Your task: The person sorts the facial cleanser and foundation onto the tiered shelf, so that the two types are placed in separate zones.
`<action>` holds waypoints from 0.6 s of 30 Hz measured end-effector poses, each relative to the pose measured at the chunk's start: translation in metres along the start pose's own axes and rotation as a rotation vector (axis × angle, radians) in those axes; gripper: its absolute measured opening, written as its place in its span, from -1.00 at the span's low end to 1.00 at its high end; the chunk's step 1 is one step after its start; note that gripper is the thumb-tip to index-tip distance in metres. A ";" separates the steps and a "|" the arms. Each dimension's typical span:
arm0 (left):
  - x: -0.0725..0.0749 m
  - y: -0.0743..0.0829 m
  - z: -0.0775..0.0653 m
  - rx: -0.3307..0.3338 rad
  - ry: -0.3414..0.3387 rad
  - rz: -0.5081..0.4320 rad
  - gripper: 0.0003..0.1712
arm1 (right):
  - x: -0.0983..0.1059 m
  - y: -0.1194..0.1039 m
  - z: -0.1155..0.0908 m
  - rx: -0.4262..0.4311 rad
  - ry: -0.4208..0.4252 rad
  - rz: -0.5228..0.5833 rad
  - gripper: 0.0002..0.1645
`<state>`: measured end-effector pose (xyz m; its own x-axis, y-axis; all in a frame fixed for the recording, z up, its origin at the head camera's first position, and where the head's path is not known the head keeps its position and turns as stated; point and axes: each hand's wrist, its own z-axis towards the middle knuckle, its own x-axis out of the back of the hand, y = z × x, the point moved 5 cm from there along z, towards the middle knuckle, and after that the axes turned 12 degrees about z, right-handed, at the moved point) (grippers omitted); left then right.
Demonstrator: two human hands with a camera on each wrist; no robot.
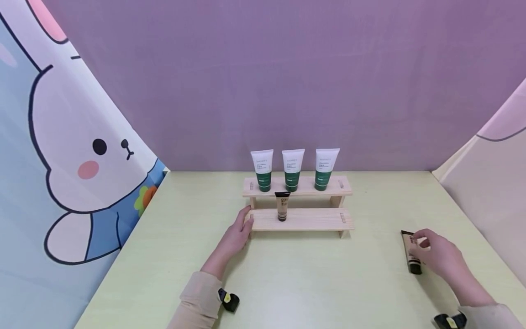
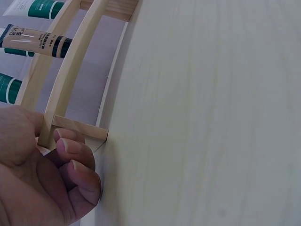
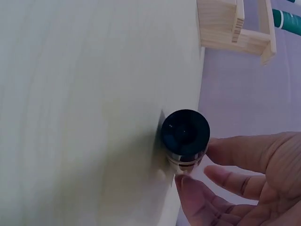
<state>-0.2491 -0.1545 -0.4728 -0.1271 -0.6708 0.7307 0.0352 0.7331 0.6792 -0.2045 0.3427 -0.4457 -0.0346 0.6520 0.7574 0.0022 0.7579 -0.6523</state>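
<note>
My left hand (image 1: 238,232) holds the left end of a two-step wooden rack (image 1: 306,220), its fingers curled at the lower shelf's end in the left wrist view. On that lower shelf a small beige tube (image 1: 282,208) with a black cap stands cap down. Three white-and-green tubes, among them the middle one (image 1: 292,169), stand along the upper shelf. Over to the right, my right hand (image 1: 441,256) pinches a second beige tube (image 1: 412,253) between thumb and fingers. This tube lies low at the table, and its black cap (image 3: 186,134) faces the right wrist camera.
The pale wood-grain table (image 1: 312,283) spreads around the rack and in front of it. A purple backdrop (image 1: 304,82) rises behind, and a rabbit-printed cloth (image 1: 82,137) hangs on the left. A light cloth (image 1: 489,183) borders the right side.
</note>
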 end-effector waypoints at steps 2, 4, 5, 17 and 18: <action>0.000 0.000 0.000 -0.001 0.001 0.005 -0.41 | -0.002 0.004 0.001 -0.027 -0.021 0.024 -0.35; 0.000 0.000 0.000 -0.003 0.002 0.008 -0.41 | -0.004 0.006 0.003 -0.058 -0.047 0.038 -0.25; 0.000 0.000 0.000 -0.003 0.003 0.009 -0.41 | -0.006 0.008 0.004 -0.071 -0.062 0.041 -0.22; -0.001 0.000 -0.001 0.008 0.001 -0.010 -0.43 | -0.012 0.007 0.007 -0.079 -0.112 0.018 -0.23; -0.001 0.000 -0.001 0.010 0.003 -0.008 -0.43 | -0.012 0.006 0.007 -0.078 -0.110 0.022 -0.24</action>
<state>-0.2483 -0.1540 -0.4731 -0.1247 -0.6772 0.7252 0.0243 0.7286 0.6845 -0.2110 0.3396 -0.4591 -0.1432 0.6658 0.7323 0.0815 0.7453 -0.6617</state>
